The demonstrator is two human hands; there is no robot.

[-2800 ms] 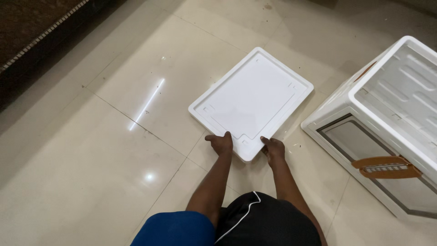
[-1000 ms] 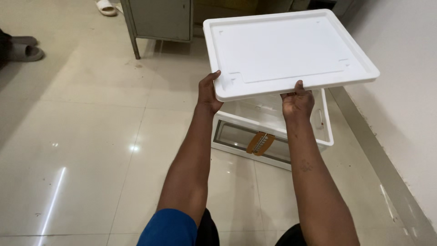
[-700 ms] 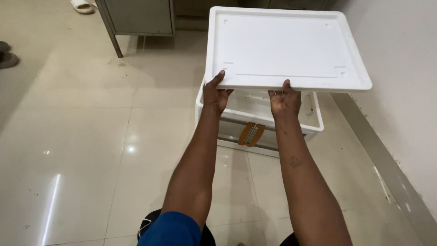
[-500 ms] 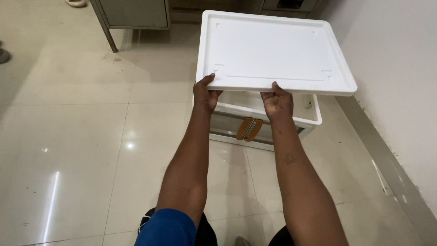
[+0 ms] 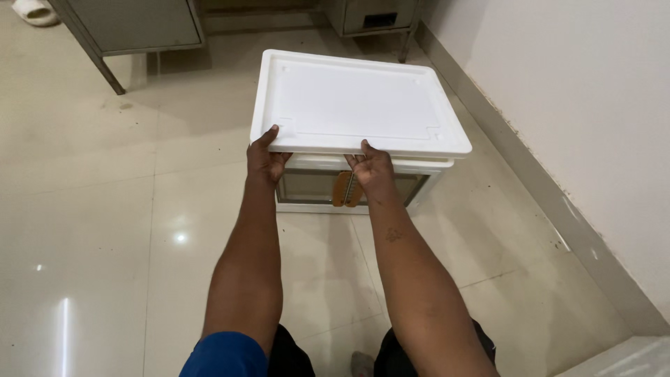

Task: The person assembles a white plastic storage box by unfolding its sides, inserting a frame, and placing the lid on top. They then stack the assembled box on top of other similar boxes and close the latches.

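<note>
Both hands, left hand [image 5: 264, 159] and right hand [image 5: 370, 167], fingers clamped on white lid [image 5: 352, 105] near edge; should lower level, corners matching storage box [image 5: 307, 187] rim.

1 head view, looking down – near

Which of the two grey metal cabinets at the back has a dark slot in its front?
The right-hand cabinet, nearest the wall. The left cabinet shows a plain front.

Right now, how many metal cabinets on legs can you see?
2: one grey cabinet at top left, another cabinet at top centre by the wall. Both are cropped; more may be hidden.
</note>
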